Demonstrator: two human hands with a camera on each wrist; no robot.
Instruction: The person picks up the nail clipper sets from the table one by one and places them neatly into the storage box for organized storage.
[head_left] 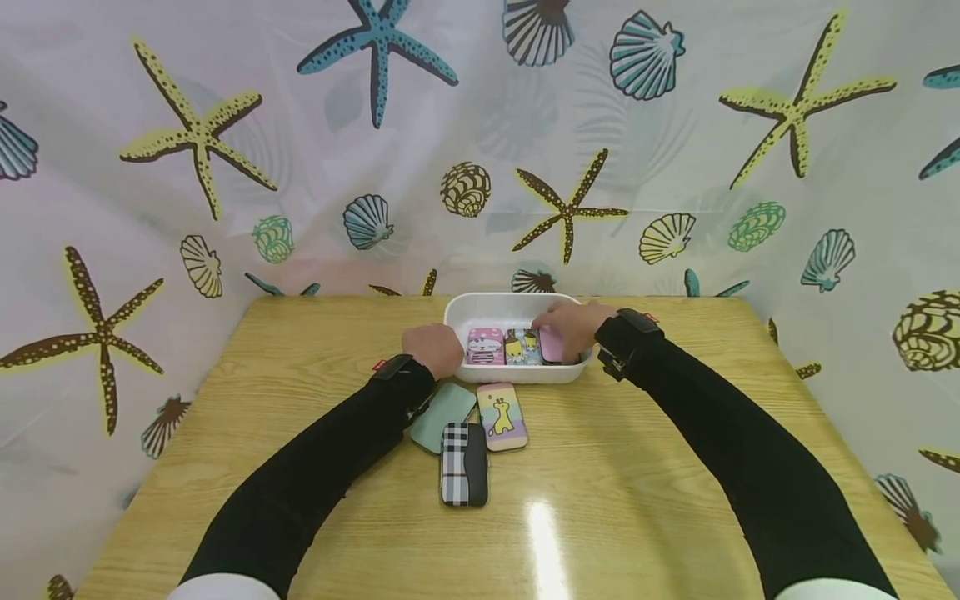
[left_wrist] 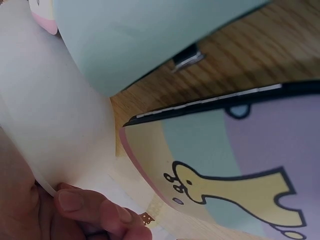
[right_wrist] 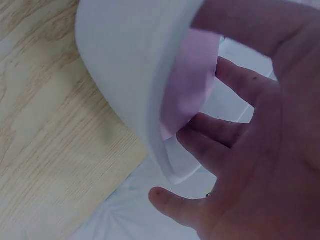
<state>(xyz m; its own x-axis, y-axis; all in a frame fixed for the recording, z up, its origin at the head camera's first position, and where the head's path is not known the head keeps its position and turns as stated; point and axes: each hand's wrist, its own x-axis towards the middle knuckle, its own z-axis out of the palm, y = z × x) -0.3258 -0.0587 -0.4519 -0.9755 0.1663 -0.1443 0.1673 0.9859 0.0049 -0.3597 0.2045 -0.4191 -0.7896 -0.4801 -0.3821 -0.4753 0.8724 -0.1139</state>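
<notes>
Near the back of the table, a white plastic bin (head_left: 525,375) holds a pink cat-face case (head_left: 486,346), a case with yellow cartoon figures (head_left: 522,347) and a plain pink case (head_left: 551,344). My left hand (head_left: 435,350) grips the bin's left end, fingers curled over the rim in the left wrist view. Reaching inside the right end, my right hand (head_left: 572,327) holds the plain pink case by its edges; the hand hides part of it. In front of the bin lie a mint-green case (head_left: 444,417), a giraffe case (head_left: 502,417) and a black-and-white plaid case (head_left: 463,465).
The wooden table (head_left: 637,517) extends to both sides and toward me. A curtain (head_left: 480,125) printed with starfish and shells hangs behind it and along both sides. My left forearm passes close to the mint-green case.
</notes>
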